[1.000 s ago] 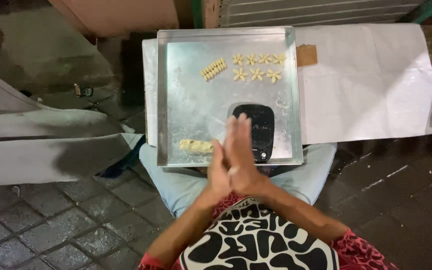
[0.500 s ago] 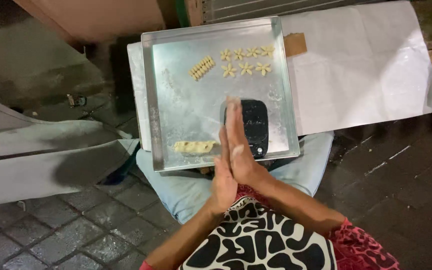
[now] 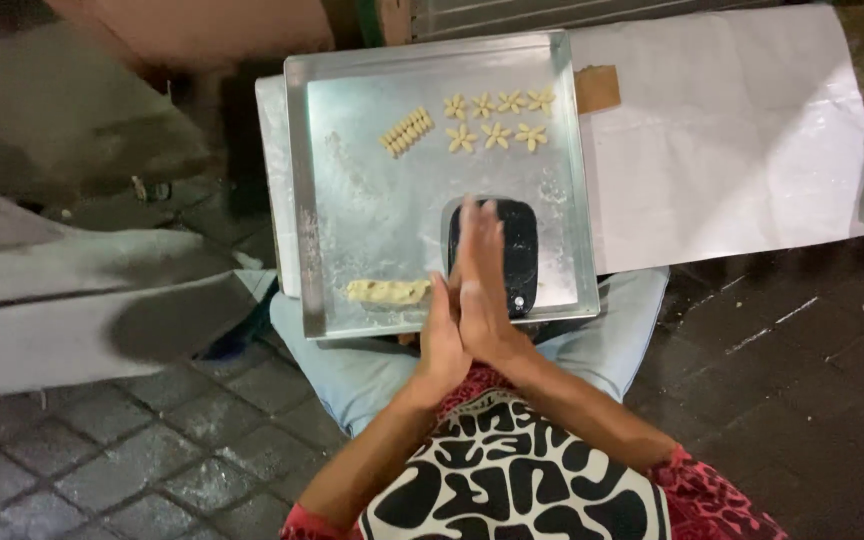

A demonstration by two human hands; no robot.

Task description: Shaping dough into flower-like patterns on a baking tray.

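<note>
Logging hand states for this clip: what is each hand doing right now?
Left hand: flat, palm against the right; contents hidden.
Right hand: flat, against the left; contents hidden.

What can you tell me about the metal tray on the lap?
The tray is a square, shallow pan of shiny silver metal with a raised rim, lightly dusted. It lies flat on the person's knees. On it sit seven small flower-shaped dough pieces, a ridged dough strip, a dough lump near the front edge and a black rounded object. White paper lies beside it.
</note>
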